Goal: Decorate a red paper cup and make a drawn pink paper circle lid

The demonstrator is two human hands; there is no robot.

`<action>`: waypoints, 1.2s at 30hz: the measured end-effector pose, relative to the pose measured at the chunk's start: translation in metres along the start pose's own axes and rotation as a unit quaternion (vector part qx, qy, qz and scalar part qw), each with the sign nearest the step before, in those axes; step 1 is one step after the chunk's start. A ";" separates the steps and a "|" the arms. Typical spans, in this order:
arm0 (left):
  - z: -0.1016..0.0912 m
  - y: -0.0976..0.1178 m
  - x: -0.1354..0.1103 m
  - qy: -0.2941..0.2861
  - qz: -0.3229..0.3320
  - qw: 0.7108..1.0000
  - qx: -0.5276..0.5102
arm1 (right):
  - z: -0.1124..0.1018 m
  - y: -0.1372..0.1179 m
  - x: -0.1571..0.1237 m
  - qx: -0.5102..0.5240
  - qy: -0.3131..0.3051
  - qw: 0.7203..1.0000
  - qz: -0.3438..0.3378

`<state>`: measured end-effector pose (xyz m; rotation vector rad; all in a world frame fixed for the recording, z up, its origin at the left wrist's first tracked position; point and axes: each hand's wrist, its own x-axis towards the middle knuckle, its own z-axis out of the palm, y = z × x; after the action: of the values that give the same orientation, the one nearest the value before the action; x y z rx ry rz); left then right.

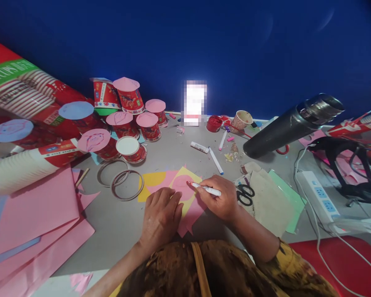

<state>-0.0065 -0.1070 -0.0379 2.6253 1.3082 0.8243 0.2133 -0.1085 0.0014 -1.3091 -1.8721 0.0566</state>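
My right hand (220, 197) grips a white marker pen (210, 190) with a red tip, which points at a pink paper circle (184, 186). The circle lies on a yellow sheet (184, 172), with pink paper (191, 212) around and under it. My left hand (164, 212) rests flat on the paper, fingers stretched out beside the circle. Whether the tip touches the circle I cannot tell. Ahead of my hands lie a glue stick (199, 147) and another white marker (215, 161) with a blue end. Black-handled scissors (245, 194) are right of my right hand.
Several red paper cups (128, 97) with paper lids stand at the back left. Two rings (127, 185) and stacked pink sheets (43, 206) lie on the left. A black flask (290, 126) leans at the right, near a power strip (320, 196) with cables. A lit, blurred screen (194, 101) stands by the blue wall.
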 end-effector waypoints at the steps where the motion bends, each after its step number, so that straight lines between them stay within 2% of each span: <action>1: 0.000 0.000 0.000 0.001 0.002 1.000 0.000 | 0.000 -0.001 0.000 0.012 -0.006 1.000 -0.009; 6: -0.001 0.000 0.001 0.001 0.006 1.000 0.000 | 0.006 -0.004 -0.002 0.056 -0.049 0.996 -0.041; 12: -0.002 0.001 0.001 -0.007 0.002 1.000 -0.005 | 0.013 -0.001 -0.005 0.059 -0.086 0.994 -0.034; 18: -0.002 0.001 0.000 -0.017 -0.004 1.000 -0.010 | 0.018 -0.001 -0.004 0.061 -0.073 0.995 -0.039; 23: -0.002 0.000 -0.001 -0.023 -0.006 1.000 -0.008 | 0.018 0.000 -0.005 0.053 -0.088 0.994 -0.032; 26: -0.001 -0.001 -0.001 -0.023 -0.004 1.000 -0.006 | 0.016 -0.001 -0.004 0.043 -0.093 0.994 -0.024; 32: 0.000 -0.001 -0.001 -0.005 -0.001 1.000 -0.004 | 0.005 0.001 -0.005 0.041 -0.052 0.997 -0.026; 36: 0.000 -0.001 -0.001 -0.006 -0.001 1.000 -0.005 | 0.003 0.002 -0.007 0.036 -0.052 0.998 -0.009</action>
<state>-0.0077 -0.1074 -0.0384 2.6175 1.3006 0.8104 0.2136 -0.1125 -0.0052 -1.2624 -1.9499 0.1835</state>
